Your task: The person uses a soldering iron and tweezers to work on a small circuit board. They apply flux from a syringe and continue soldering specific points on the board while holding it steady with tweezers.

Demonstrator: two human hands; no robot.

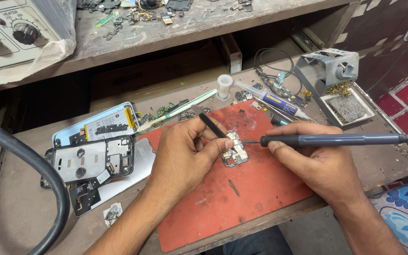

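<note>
Hands steady small silver circuit board.

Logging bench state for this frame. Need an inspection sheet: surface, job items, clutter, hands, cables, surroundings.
Surface: worn wooden bench with a red work mat, stained and scuffed.
Job's things: small circuit board on the mat; soldering iron with its tip at the board; black tweezers angled down toward the board.
Clutter: opened phone frame, battery, toothbrush, flux syringe, white cap, loose flex parts.
Hands: left hand holds the tweezers; right hand grips the iron.
Cables: thick black hose at left; thin black wire loop at rear.
Surroundings: iron stand with sponge; heater unit with knobs on the upper shelf.
</note>
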